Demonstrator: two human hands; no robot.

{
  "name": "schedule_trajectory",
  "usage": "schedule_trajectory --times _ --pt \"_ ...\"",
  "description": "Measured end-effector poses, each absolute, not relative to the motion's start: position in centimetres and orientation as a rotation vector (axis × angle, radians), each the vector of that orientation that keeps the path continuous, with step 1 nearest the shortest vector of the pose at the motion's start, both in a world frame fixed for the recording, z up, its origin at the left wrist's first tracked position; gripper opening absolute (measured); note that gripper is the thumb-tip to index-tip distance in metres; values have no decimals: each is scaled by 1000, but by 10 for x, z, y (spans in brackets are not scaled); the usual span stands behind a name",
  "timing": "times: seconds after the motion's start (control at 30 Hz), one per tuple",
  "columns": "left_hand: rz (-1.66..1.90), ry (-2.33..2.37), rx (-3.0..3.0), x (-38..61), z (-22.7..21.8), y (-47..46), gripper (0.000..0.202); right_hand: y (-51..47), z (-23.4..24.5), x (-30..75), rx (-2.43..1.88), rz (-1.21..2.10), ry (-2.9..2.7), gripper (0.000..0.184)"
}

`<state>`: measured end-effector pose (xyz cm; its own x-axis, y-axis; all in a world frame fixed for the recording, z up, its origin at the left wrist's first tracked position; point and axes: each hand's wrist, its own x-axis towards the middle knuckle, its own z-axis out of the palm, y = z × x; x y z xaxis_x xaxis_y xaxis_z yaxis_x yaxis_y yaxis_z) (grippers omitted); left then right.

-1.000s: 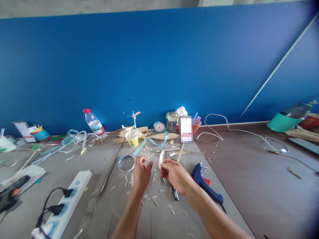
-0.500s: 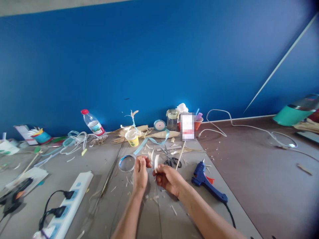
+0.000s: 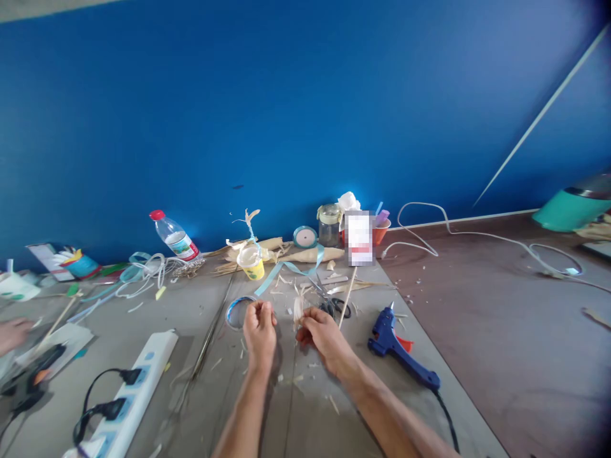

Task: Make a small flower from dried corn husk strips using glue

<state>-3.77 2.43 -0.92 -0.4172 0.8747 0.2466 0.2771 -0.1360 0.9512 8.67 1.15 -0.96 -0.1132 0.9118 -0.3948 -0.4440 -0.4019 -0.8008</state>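
My right hand (image 3: 323, 336) pinches a pale, dry strip (image 3: 298, 308), which looks like husk, upright between thumb and fingers. To its left, my left hand (image 3: 260, 327) hovers above the table with fingers curled closed; whatever they hold, if anything, is hidden. Just behind the left hand lies a blue-edged tape roll (image 3: 230, 313). Black-handled scissors (image 3: 342, 309) rest behind the right hand, partly covered by a thin pale stick (image 3: 348, 296). A blue glue gun (image 3: 400, 351) lies to the right of my right hand.
A white power strip (image 3: 143, 388) and a black glue gun (image 3: 33, 375) lie at left, near another person's hand (image 3: 14, 335). Along the wall stand a bottle (image 3: 177, 240), a yellow cup (image 3: 251, 264), a jar (image 3: 329, 229) and a ribbon spool (image 3: 305, 237). Scraps litter the table.
My hands have moved apart, the left one shifting left and its fingers curling further. The strip in my right hand has turned. Another person's hand has come in at the left edge.
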Motion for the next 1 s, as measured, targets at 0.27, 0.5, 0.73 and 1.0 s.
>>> schedule_trajectory --times 0.27,0.5,0.73,1.0 --pt "1457 1663 1440 -30 -7 18 19 8 -13 85 -1255 1456 -998 7" --pt "1446 1676 1485 -29 -4 17 20 7 -9 87 -1242 1276 -1108 9" --pt "1437 1457 1302 -29 -9 16 19 8 -8 89 -1185 1424 -1000 6" --pt "1340 1341 1229 -27 -7 14 37 7 -5 86 -1134 1486 -975 7"
